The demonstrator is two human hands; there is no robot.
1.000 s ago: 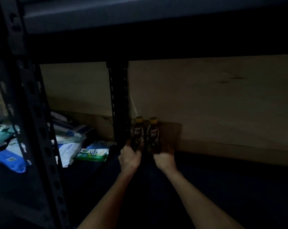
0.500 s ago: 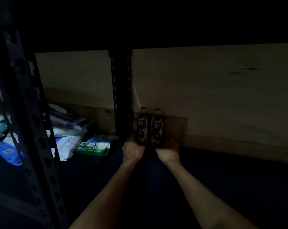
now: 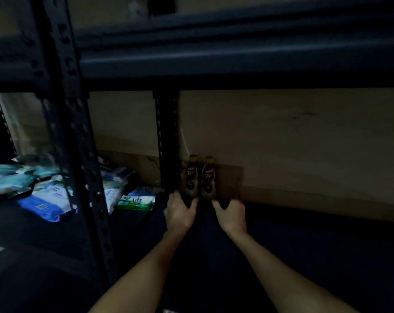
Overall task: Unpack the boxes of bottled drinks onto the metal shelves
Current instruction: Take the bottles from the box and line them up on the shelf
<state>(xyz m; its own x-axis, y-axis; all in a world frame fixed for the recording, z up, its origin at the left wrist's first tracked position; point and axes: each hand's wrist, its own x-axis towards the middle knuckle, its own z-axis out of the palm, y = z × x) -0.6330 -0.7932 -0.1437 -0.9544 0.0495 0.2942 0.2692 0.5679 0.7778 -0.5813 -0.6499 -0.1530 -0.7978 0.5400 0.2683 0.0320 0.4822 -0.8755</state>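
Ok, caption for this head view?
Left hand and right hand at the bases of two dark, yellow-capped drink bottles standing together on a dark metal shelf.

1. Only hands & forearms of the person showed, lower centre of frame; rest of body was out of view.
2. L hand [image 3: 180,213], just left of centre: bare, back of hand & knuckles faintly lit.
3. R hand [image 3: 231,214], just right of centre: bare as well, about the same size as the L.
4. L forearm [image 3: 146,272]: bare from wrist to bottom edge, slim, smooth outline.
5. R forearm [image 3: 281,274]: bare from wrist to bottom edge, right of centre, same slim build.
6. Wrists: bare on both sides.
7. Clothing: whatever was worn lay past the bottom edge, so couldn't tell.
8. Light was v. dim & the pic soft; nails and fine marks were too blurred to tell.
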